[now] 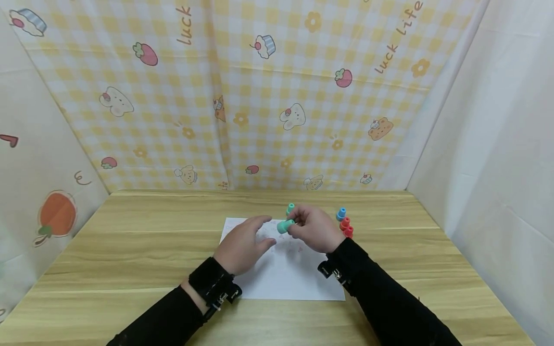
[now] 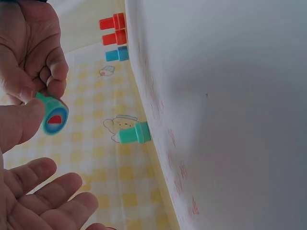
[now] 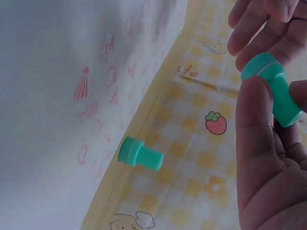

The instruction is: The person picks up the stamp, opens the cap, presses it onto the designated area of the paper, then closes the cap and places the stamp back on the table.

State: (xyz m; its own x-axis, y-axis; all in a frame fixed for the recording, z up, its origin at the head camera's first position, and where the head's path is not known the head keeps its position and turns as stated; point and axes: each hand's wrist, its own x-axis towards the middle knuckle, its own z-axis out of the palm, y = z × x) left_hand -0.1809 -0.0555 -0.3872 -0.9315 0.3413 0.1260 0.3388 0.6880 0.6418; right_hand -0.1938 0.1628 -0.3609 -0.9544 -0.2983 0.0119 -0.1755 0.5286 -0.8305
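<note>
Over the far part of a white paper sheet (image 1: 298,281), your right hand (image 1: 318,228) pinches a green stamp (image 1: 283,226) between thumb and fingers, the piece lifted clear of the paper. Your left hand (image 1: 242,245), over the sheet's left side, has its fingers spread and its thumb well apart, with nothing in its grasp. The left wrist view alone gives you the held stamp's end plainly: a round blue face with a red patch at its centre. The right wrist view best shows you the red marks (image 3: 83,86) printed on the sheet, one fanned in stripes, others looped outlines; from the head camera they are only faint specks.

You have five stamps in all: two green, one blue, two red. The second green stamp (image 1: 291,208) stands just beyond the sheet's far edge; the blue stamp (image 1: 341,214) and two red stamps (image 1: 345,224) stand close together off its far right. Each has a narrow round handle on a wider collar, smooth and plastic-looking. Beneath the sheet lies a wood-grained tabletop (image 1: 130,250); beyond it hangs a creased, yellow-checked cloth (image 1: 259,81).
</note>
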